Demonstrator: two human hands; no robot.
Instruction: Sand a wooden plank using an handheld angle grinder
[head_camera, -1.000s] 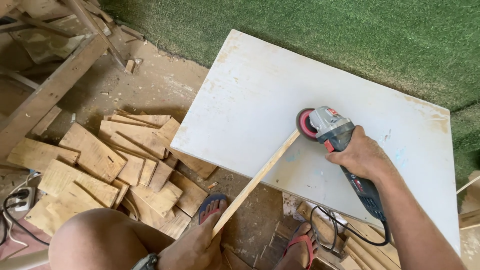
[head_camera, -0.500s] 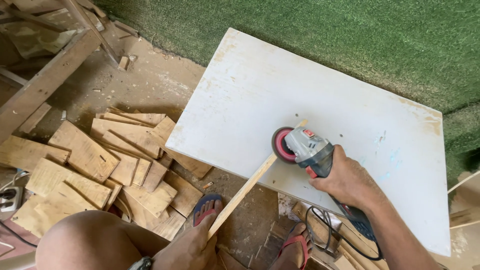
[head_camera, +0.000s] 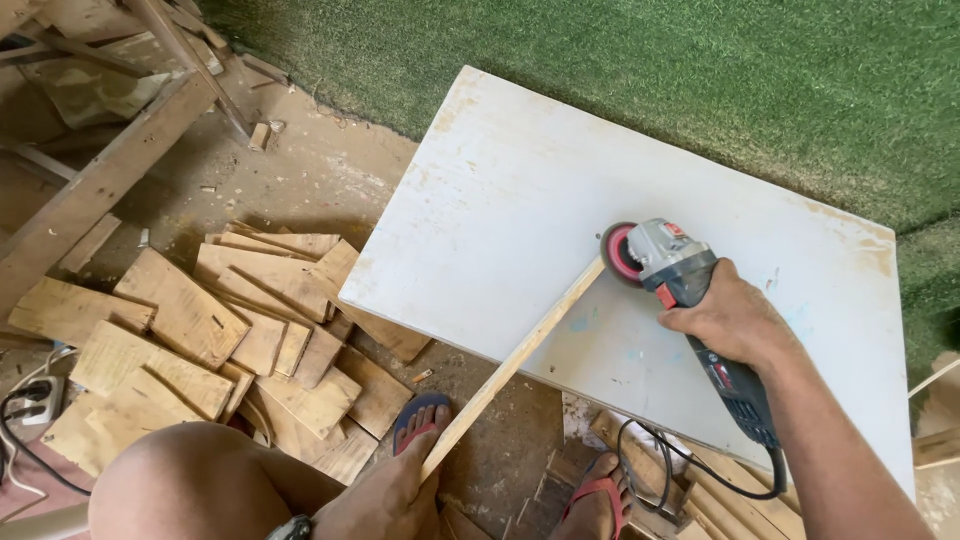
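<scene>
- Head view shows our right hand (head_camera: 735, 318) wrapped tight around the body of a grey angle grinder (head_camera: 690, 290), its red disc (head_camera: 618, 254) set on the far tip of a thin wooden strip (head_camera: 515, 365).
- That strip runs from the disc at about 1 o'clock down to our left hand (head_camera: 385, 500) at 7 o'clock, lying across the near edge of a white board (head_camera: 560, 180). Our left hand presses on the strip's near end; how far its fingers close around it we cannot tell.
- We judge the work as barely along: the disc sits only at the strip's end, and the remaining length looks rough and untouched, with no cut line visible.
- Pale wood offcuts (head_camera: 200, 330) lie piled at 9 o'clock, beside the board's near-left corner.
- The grinder's black cord (head_camera: 650, 470) loops under the board at 5 o'clock, near our sandalled foot (head_camera: 600, 500), well apart from the disc.
- Green turf (head_camera: 700, 80) fills the 12 o'clock side.
</scene>
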